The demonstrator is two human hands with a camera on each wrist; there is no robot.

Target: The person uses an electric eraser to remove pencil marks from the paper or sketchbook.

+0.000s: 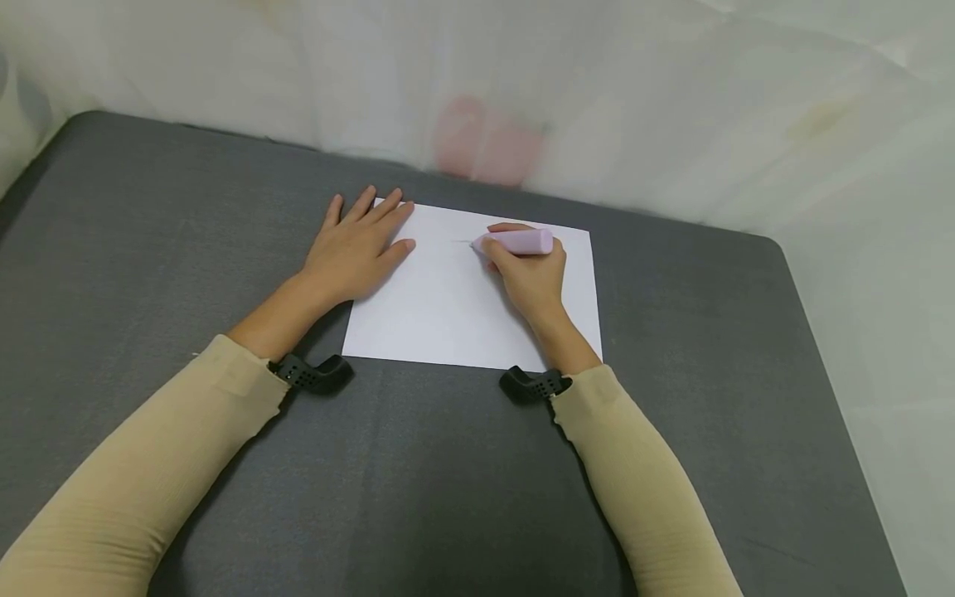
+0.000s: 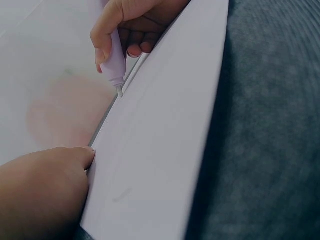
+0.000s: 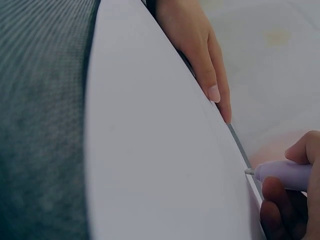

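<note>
Lying flat on the dark grey table (image 1: 149, 249), a white sheet of paper (image 1: 448, 315) is pinned at its upper left corner by the left hand (image 1: 356, 247), whose fingers are straight, slightly spread and pressed palm-down across the paper's edge. The right hand (image 1: 531, 274) rests on the upper right part of the sheet and curls its fingers round a pale pink marker (image 1: 518, 242), the barrel lying nearly level and its tip pointing left toward the middle of the page. Only the head view gives this whole layout, along with the beige sleeves and a black wrist mount (image 1: 313, 375) on each forearm. The left wrist view adds what the head view cannot: the marker (image 2: 116, 62) stands steeply in the right hand (image 2: 132, 25) with its small white tip down at the paper (image 2: 165, 150), and whether it touches cannot be told. The right wrist view shows the marker's tip (image 3: 249, 171) close over the sheet (image 3: 160, 165), and the left hand (image 3: 197, 50) with its fingers lying straight along the far edge. A faint short line shows on the paper just left of the tip in the head view. Behind the table hangs a pale curtain (image 1: 671, 108) with a blurred pink patch (image 1: 485, 141).
</note>
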